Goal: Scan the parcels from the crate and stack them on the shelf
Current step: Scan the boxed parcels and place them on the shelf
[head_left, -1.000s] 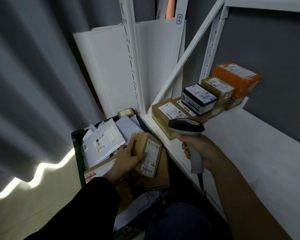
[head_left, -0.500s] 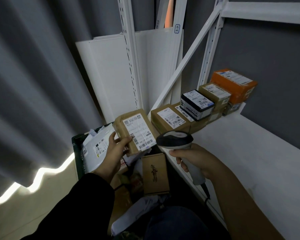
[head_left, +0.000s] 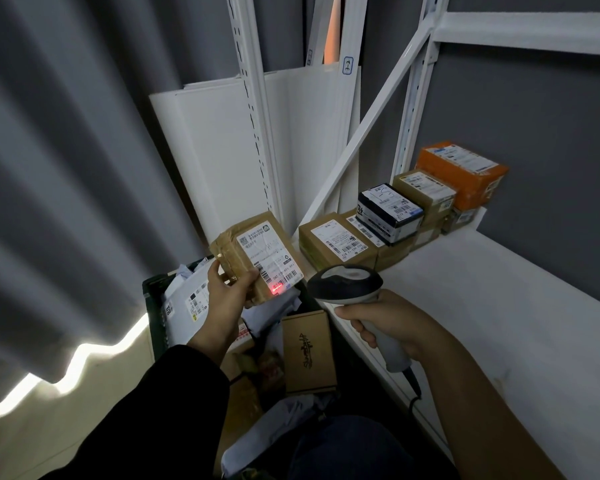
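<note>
Beside grey curtains (head_left: pixel 66 168), a white shelf (head_left: pixel 499 323) bears boxes (head_left: pixel 336 242); left hand (head_left: pixel 226 296) grips parcel (head_left: pixel 257 251), right hand (head_left: pixel 395 323) grips scanner (head_left: pixel 345 284).

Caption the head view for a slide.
Left hand holds a brown parcel over the crate while the right hand aims the scanner, red light on its barcode.

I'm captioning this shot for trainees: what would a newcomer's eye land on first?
First the red scan light glowing on the label of the brown parcel, which the left hand holds up above the crate while the right hand aims the scanner at it. Then the orange box, farthest of those lined up on the white shelf.
</note>
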